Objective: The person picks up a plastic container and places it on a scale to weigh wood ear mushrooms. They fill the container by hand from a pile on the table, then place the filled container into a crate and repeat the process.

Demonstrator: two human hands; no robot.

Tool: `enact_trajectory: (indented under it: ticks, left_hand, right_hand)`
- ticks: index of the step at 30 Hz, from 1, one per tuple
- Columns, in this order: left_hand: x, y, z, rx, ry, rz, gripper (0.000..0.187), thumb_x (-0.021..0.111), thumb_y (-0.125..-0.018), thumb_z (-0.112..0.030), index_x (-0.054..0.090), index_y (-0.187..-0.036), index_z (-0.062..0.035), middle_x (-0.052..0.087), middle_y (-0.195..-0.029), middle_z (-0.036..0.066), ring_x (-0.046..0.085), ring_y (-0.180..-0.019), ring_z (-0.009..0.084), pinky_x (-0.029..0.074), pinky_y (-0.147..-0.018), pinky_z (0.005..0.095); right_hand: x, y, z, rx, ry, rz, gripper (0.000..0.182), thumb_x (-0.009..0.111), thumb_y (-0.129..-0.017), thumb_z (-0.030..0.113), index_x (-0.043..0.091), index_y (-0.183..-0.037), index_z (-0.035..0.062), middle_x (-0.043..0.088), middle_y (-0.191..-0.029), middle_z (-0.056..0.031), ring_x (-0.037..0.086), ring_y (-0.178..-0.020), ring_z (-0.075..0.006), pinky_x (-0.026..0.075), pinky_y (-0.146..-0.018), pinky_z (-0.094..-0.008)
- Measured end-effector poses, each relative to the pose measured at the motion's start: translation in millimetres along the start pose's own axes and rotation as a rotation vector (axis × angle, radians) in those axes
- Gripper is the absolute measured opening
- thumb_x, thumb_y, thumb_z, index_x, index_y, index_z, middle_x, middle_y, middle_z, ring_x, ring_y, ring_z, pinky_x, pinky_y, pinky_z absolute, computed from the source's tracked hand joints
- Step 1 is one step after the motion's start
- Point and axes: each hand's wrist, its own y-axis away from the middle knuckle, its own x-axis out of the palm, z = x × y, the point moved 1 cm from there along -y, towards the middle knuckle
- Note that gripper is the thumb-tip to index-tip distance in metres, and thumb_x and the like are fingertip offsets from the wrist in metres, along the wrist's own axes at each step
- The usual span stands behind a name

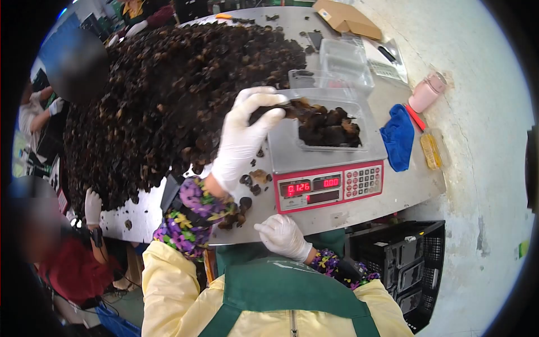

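Note:
My gloved left hand (244, 132) pinches a dark piece of wood ear mushroom (278, 109) at the left rim of a clear plastic tub (359, 147). Brown-black wood ear mushrooms (328, 128) lie inside that tub. It rests on the steel pan of a red-framed digital scale (331, 188), whose lit display reads 0.126 at the left. My gloved right hand (283, 237) is closed, its fingers curled and nothing visible in them, in front of the scale by the table edge. A large heap of wood ear mushrooms (168, 95) spreads to the left.
Stacked clear tubs (345, 64) and a cardboard box (348, 19) stand behind the scale. At the right are a blue cloth (397, 137), a pink bottle (426, 92) and a yellow packet (431, 149). Black crates (404, 264) stand below. Other people's gloved hands (92, 206) are around the heap.

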Motion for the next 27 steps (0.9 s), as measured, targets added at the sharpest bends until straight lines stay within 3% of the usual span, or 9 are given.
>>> enact_trajectory:
  ticks: [3, 6, 8, 10, 11, 15, 18, 22, 27]
  left_hand:
    - [53.7, -22.2, 0.3, 0.183, -0.168, 0.035, 0.024, 0.073, -0.082, -0.003, 0.073, -0.104, -0.0109, 0.059, -0.124, 0.013, 0.057, -0.118, 0.0294, 0.045, -0.102, 0.0369]
    - [92.6, -24.9, 32.2, 0.224, -0.434, 0.345, 0.024, 0.077, -0.082, -0.018, 0.072, -0.105, -0.0151, 0.057, -0.131, 0.015, 0.054, -0.121, 0.0350, 0.044, -0.102, 0.0426]
    - [98.1, -21.3, 29.9, 0.122, -0.542, 0.470, 0.041, 0.078, -0.081, -0.033, 0.069, -0.119, -0.0200, 0.054, -0.139, 0.018, 0.051, -0.126, 0.0390, 0.040, -0.106, 0.0467]
    - [91.6, -24.2, 25.8, 0.164, -0.499, 0.396, 0.049, 0.079, -0.079, -0.035, 0.067, -0.125, -0.0199, 0.051, -0.142, 0.021, 0.047, -0.131, 0.0405, 0.037, -0.110, 0.0467]
    - [86.7, -24.2, 22.8, 0.082, -0.395, 0.429, 0.057, 0.079, -0.079, -0.035, 0.064, -0.132, -0.0197, 0.047, -0.146, 0.024, 0.042, -0.137, 0.0411, 0.034, -0.114, 0.0462]
    - [67.9, -17.8, 32.2, -0.025, 0.045, 0.418, 0.066, 0.063, -0.098, -0.038, 0.041, -0.151, -0.0052, 0.041, -0.155, 0.013, 0.032, -0.147, 0.0254, 0.019, -0.122, 0.0384]
    - [52.7, -12.6, 29.3, -0.167, 0.255, 0.297, 0.062, 0.060, -0.101, -0.038, 0.043, -0.149, -0.0041, 0.047, -0.150, 0.010, 0.040, -0.140, 0.0216, 0.026, -0.118, 0.0360]
    - [8.7, 6.5, 26.2, -0.203, 0.029, 0.191, 0.043, 0.058, -0.102, -0.022, 0.053, -0.141, -0.0051, 0.053, -0.141, 0.010, 0.047, -0.133, 0.0213, 0.033, -0.113, 0.0335]
    - [-79.1, 80.7, 4.7, -0.342, -0.312, -0.027, 0.040, 0.056, -0.101, -0.014, 0.053, -0.140, -0.0045, 0.053, -0.141, 0.009, 0.049, -0.131, 0.0218, 0.036, -0.112, 0.0343]
  right_hand:
    - [0.1, 0.5, -0.9, -0.027, -0.007, 0.006, 0.025, 0.068, -0.081, 0.012, 0.065, -0.105, 0.0058, 0.063, -0.090, -0.0071, 0.060, -0.088, -0.0261, 0.050, -0.080, -0.0389]
    - [5.8, 3.7, -3.6, -0.032, -0.024, -0.028, 0.025, 0.068, -0.081, 0.011, 0.065, -0.104, 0.0049, 0.062, -0.088, -0.0070, 0.060, -0.087, -0.0259, 0.050, -0.079, -0.0391]
    - [5.3, 3.5, -5.9, -0.043, -0.034, -0.060, 0.025, 0.068, -0.080, 0.011, 0.065, -0.104, 0.0047, 0.062, -0.087, -0.0066, 0.061, -0.086, -0.0254, 0.050, -0.078, -0.0393]
    - [6.6, 3.4, -5.5, -0.072, -0.023, -0.050, 0.026, 0.067, -0.080, 0.013, 0.065, -0.104, 0.0046, 0.063, -0.086, -0.0061, 0.061, -0.085, -0.0250, 0.050, -0.077, -0.0389]
    - [7.2, 3.6, -4.8, -0.064, -0.033, -0.059, 0.026, 0.067, -0.080, 0.013, 0.065, -0.104, 0.0046, 0.063, -0.086, -0.0061, 0.061, -0.085, -0.0250, 0.050, -0.077, -0.0389]
    - [2.9, 0.6, -3.5, -0.052, -0.019, -0.018, 0.024, 0.065, -0.081, 0.016, 0.066, -0.103, 0.0047, 0.064, -0.084, -0.0058, 0.061, -0.084, -0.0247, 0.050, -0.075, -0.0379]
    - [5.0, 0.4, -3.0, -0.049, -0.019, -0.035, 0.021, 0.065, -0.082, 0.015, 0.066, -0.100, 0.0055, 0.063, -0.083, -0.0057, 0.061, -0.083, -0.0243, 0.050, -0.074, -0.0380]
    - [3.5, 0.8, -4.0, -0.035, -0.009, -0.014, 0.021, 0.065, -0.082, 0.016, 0.066, -0.101, 0.0057, 0.060, -0.083, -0.0057, 0.059, -0.082, -0.0247, 0.049, -0.075, -0.0381]
    - [8.1, 6.7, -5.6, -0.012, -0.030, -0.010, 0.023, 0.066, -0.081, 0.018, 0.066, -0.102, 0.0070, 0.060, -0.090, -0.0080, 0.058, -0.087, -0.0263, 0.047, -0.079, -0.0407]
